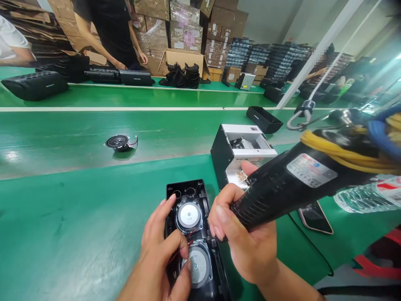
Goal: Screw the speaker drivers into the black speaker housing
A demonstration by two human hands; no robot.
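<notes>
Black speaker case (200, 196) lies open on the green bench (78, 217). The left hand (156, 255) pinches red wires (177, 253) near a round speaker (189, 216); the right hand (247, 238) wraps around a corded power tool (275, 188).

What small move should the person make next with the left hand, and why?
Probably the left hand should tuck the red wires aside, clear of the lower speaker driver, because the right hand holds a corded electric screwdriver beside the open black speaker housing, and loose wires there could get pinched.
</notes>
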